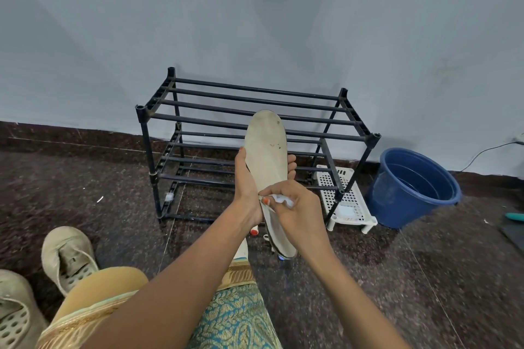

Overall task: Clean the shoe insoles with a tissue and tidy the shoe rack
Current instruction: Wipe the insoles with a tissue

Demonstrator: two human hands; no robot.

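A long off-white insole with a few dark specks stands upright in front of the black shoe rack. My left hand grips it around the middle, thumb on the left edge and fingertips showing on the right edge. My right hand pinches a crumpled white tissue against the lower half of the insole. The rack's two tiers of bars hold nothing. Two beige shoes lie on the dark floor at the lower left.
A white perforated plastic stand sits right of the rack, partly under it. A blue bucket stands further right by the pale blue wall, with a cable behind it. My knees in patterned cloth fill the bottom of the view.
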